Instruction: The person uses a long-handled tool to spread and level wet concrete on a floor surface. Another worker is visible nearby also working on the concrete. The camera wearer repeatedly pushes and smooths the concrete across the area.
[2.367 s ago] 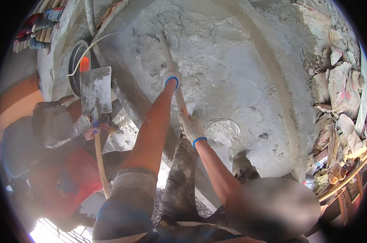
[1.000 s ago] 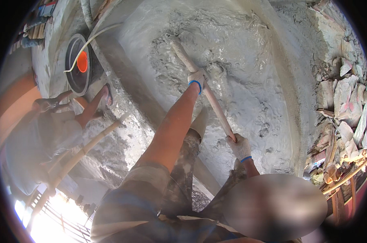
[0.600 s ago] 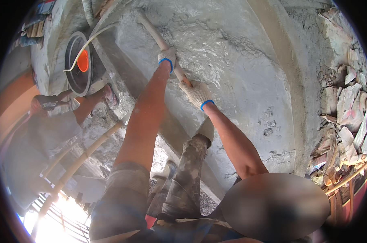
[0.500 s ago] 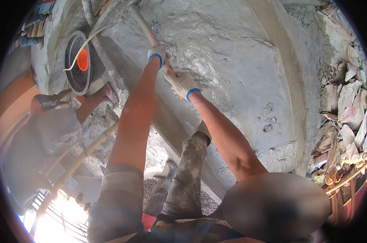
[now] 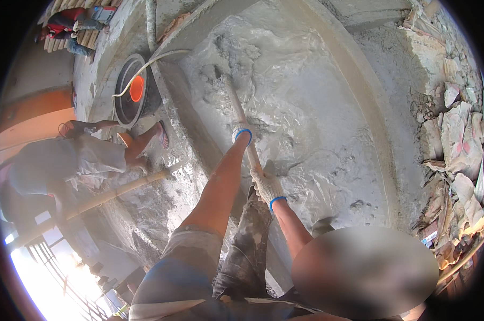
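Smeared pole (image 5: 233,98) aslant in wet grey mix (image 5: 311,101)

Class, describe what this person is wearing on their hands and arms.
The left hand and right hand wear pale knitted gloves edged with blue bands at the wrists. What shows of the forearms is bare. A greyish sleeve shows on the left; a blurred patch hides the right.

Left arm (image 5: 218,184): stretched far, held nearly straight, its upper part covered by a sleeve (image 5: 186,262).
Left hand (image 5: 242,128): gloved, closed into a grip, placed far.
Right forearm (image 5: 294,229): extended far and leftward from the near right.
Right hand (image 5: 269,186): gloved, curled tight, held nearer and rightward.
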